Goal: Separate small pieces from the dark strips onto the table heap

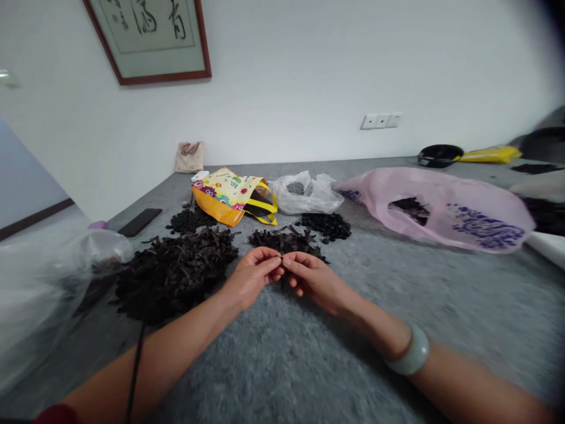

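Observation:
My left hand [256, 274] and my right hand [311, 280] meet fingertip to fingertip over the grey carpeted surface [397, 306]. Between the fingertips both hands pinch a small dark piece [281, 260]; its shape is too small to make out. A large heap of dark strip-like pieces [176, 271] lies just left of my left hand. A smaller pile of similar strips [285, 240] lies right behind my fingers. A pale bangle [410, 353] sits on my right wrist.
Behind the piles lie two mounds of small black round pieces [327, 225] [189, 221], a yellow tote bag [232, 194], a clear plastic bag [304, 191] and a pink plastic bag [436, 206]. A dark phone [140, 221] and crumpled clear plastic [39, 282] are at left.

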### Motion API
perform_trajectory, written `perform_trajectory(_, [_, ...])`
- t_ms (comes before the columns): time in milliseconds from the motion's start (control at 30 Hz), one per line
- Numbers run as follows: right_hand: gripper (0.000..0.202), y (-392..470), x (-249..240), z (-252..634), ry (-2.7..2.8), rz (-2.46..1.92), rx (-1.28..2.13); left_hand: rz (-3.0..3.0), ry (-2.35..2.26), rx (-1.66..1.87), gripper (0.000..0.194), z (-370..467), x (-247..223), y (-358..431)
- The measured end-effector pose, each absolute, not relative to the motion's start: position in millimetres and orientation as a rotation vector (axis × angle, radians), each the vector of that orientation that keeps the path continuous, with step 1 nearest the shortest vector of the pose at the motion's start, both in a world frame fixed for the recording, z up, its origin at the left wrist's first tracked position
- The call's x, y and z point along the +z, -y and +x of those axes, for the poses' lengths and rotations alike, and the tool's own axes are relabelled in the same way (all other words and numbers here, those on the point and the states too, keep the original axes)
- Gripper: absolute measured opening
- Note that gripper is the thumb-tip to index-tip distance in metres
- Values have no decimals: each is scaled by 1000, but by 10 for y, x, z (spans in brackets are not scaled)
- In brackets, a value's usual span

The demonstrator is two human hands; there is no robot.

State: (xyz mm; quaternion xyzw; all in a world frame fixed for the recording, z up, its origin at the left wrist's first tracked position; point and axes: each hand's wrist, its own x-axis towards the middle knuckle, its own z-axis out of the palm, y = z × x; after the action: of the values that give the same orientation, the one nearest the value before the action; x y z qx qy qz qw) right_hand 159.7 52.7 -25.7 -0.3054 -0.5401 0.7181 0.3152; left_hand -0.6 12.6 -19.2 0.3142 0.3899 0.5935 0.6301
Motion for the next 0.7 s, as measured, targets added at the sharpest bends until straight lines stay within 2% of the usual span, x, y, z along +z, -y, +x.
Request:
perform_trajectory(133, [34, -773, -161, 1952, 1697, -1049, 1522, 648, -957, 1318, 20, -83, -203, -125])
perform_trajectory(267, [16, -1193, -86, 2804, 1249, -1292, 1177, 559, -974, 1265, 14, -146, -180, -115])
perform_trajectory(300, [17, -1255, -86, 3043, 1204, -1329, 1100, 554, -980, 1254, 13, -145, -174, -114])
perform_trajectory(367, [23, -1275, -107, 3481, 1142, -1411, 937, 578, -993, 1226, 12, -123, -173, -114])
perform_trajectory(533, [7, -995, -203, 4240, 1207, -1587, 404, 681, -1004, 1175, 14, -50, -219, -116])
perform_trajectory(567, [8, -963, -222, 4353, 1351, -1652, 160, 688, -1008, 1178, 15, -46, -227, -114])
perform_trajectory(633, [21, -967, -263, 4557, 1572, -1756, -223, 694, -1021, 1194, 16, -47, -236, -107])
perform_trajectory(700, [33, -1040, -308, 4727, 1673, -1946, -418, 694, -1035, 1208, 16, -56, -238, -101])
